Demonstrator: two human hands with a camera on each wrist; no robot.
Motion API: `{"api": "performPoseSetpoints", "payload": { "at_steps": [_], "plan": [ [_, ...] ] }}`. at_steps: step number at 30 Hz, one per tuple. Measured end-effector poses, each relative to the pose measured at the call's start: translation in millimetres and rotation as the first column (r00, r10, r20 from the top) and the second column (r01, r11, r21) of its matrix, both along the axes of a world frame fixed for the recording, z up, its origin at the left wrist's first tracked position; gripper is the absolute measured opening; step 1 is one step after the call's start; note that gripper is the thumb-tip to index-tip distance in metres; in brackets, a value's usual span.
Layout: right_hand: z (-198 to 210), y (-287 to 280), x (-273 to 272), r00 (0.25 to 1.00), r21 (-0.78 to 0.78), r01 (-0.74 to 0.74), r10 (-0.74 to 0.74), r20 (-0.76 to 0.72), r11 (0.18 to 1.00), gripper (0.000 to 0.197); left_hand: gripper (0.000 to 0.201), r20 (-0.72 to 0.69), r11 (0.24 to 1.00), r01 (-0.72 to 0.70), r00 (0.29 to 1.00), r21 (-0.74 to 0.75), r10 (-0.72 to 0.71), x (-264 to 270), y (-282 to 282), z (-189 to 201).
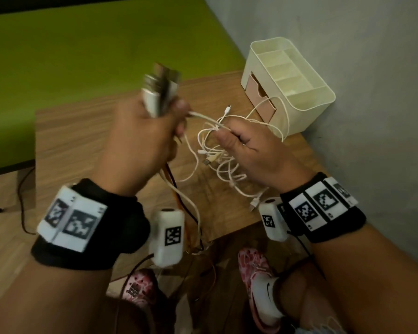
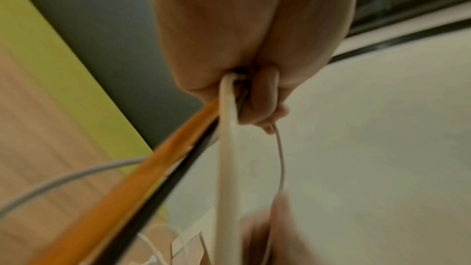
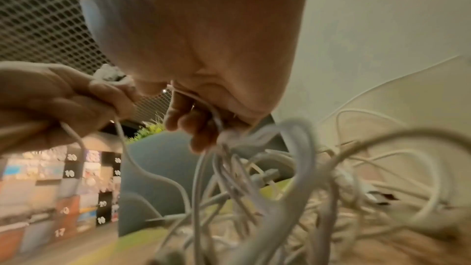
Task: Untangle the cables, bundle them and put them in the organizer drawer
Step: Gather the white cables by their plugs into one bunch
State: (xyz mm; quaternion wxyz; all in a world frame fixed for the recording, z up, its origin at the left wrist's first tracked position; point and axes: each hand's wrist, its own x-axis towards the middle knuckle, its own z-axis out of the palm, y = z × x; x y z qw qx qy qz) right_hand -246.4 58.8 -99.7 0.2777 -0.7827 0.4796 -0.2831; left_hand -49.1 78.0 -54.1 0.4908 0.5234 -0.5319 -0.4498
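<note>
Nearest the camera, at the bottom of the head view, the two forearms rise into frame, each with a black wrist band carrying white marker tiles. Above them the left hand, left of centre, is fisted round a sheaf of plug ends, blurred, which stick up out of the fist; the left wrist view shows white, orange and black leads running down from that grip. The right hand, just right of centre, has its fingers curled round a knot of white cables, pinching strands at the top while the rest hangs in loose loops onto the wooden table. One white strand runs taut between the two hands, roughly left to right across the middle of the frame, and that line is what the next pull likely turns on: the tangle lies right of and below the left hand, so drawing the hands apart along that axis should either free the strand or tighten the knot. Further off, in the upper right against the wall, stands the cream organizer, its pink drawer partly open, with a cable loop draped over its front; it is nearer the right hand.
</note>
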Motion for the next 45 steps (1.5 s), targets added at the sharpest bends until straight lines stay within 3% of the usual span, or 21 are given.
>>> {"api": "performPoseSetpoints", "payload": {
  "at_steps": [2,3,5,8,10,13,16,18,20,22,25,27,29,31,35,37,40,42,45],
  "plan": [
    [-3.6,-2.9,-5.6,0.996,0.091,0.028,-0.02,-0.09,0.995,0.041,0.018,-0.136,0.999,-0.054,0.989,0.006,0.054,13.8,-4.4,1.6],
    [-5.7,-4.0,-7.8,0.995,0.103,0.049,-0.039,-0.094,0.993,0.04,0.017,-0.108,0.998,-0.063,0.992,0.013,0.064,19.6,-6.4,0.4],
    [-6.9,-6.2,-9.0,0.995,0.082,0.089,-0.085,-0.054,0.993,0.039,0.014,0.136,0.996,-0.077,0.988,0.036,0.071,26.5,-9.2,-5.8],
    [-5.9,-7.8,-4.5,0.996,-0.017,0.074,-0.075,-0.041,0.997,0.033,0.009,0.586,0.999,-0.046,0.81,0.0,0.037,21.8,-8.2,-16.1],
    [-8.2,-8.1,-0.3,0.997,-0.075,0.04,-0.044,-0.065,0.996,0.03,0.01,0.662,1.0,0.018,0.75,-0.006,-0.009,10.7,-4.9,-16.4],
    [-11.9,-6.7,6.3,0.998,-0.141,0.019,-0.026,-0.05,0.99,0.029,0.029,0.669,0.994,0.102,0.741,-0.038,-0.05,0.3,-2.7,-16.5],
    [-8.5,-5.4,7.9,0.999,-0.154,0.035,-0.037,-0.013,0.987,0.033,0.024,0.633,0.986,0.151,0.771,-0.07,-0.073,0.8,-3.6,-14.7],
    [-5.0,-4.6,4.5,0.999,-0.101,0.04,-0.039,0.009,0.994,0.036,0.022,0.468,0.985,0.108,0.883,-0.136,-0.032,4.2,-5.4,-13.3],
    [-3.1,-4.1,-0.1,0.999,-0.033,0.051,-0.051,0.018,0.998,0.037,0.024,0.151,0.988,-0.044,0.986,-0.15,0.067,12.0,-8.2,-10.0],
    [-4.2,-5.4,-4.2,0.996,0.024,0.085,-0.085,0.014,0.996,0.035,0.026,-0.009,0.987,-0.139,0.99,-0.083,0.138,23.2,-12.1,-9.9],
    [-4.9,-8.8,-8.5,0.988,-0.026,0.152,-0.151,0.041,0.988,0.035,0.024,0.31,0.996,-0.077,0.947,-0.041,0.086,34.8,-15.7,-15.0],
    [-2.8,-10.1,-9.5,0.985,-0.129,0.163,-0.155,0.071,0.978,0.029,0.027,0.533,0.999,-0.051,0.846,0.011,0.037,31.7,-15.2,-18.4],
    [-1.9,-9.0,-7.1,0.985,-0.205,0.164,-0.151,0.077,0.965,0.026,0.034,0.632,0.999,-0.033,0.774,-0.002,0.027,19.9,-10.7,-20.6],
    [-3.8,-7.3,-2.4,0.989,-0.245,0.145,-0.134,0.061,0.959,0.025,0.035,0.625,0.997,0.053,0.781,-0.063,-0.002,6.4,-5.8,-21.2],
    [-1.9,-3.5,5.2,0.993,-0.297,0.106,-0.085,0.083,0.949,0.022,0.014,0.662,0.982,0.179,0.744,-0.058,-0.097,-8.0,-1.4,-22.1],
    [1.4,-2.2,5.1,0.989,-0.259,0.114,-0.086,0.12,0.959,0.02,0.014,0.592,0.985,0.1,0.806,-0.139,0.002,-4.6,-2.9,-21.4],
    [0.1,-1.6,3.9,0.983,-0.047,0.081,-0.072,0.168,0.996,0.017,0.016,0.369,0.948,-0.098,0.905,-0.302,0.211,5.9,-7.7,-15.9],
    [-4.5,-3.3,4.3,0.985,0.022,0.086,-0.088,0.148,0.996,0.018,0.018,0.256,0.937,-0.196,0.927,-0.289,0.273,10.0,-9.0,-15.9],
    [-6.3,-6.4,3.7,0.977,-0.028,0.145,-0.138,0.165,0.989,0.019,0.022,0.325,0.965,-0.181,0.916,-0.19,0.236,12.5,-13.0,-21.4]
  ]
}}
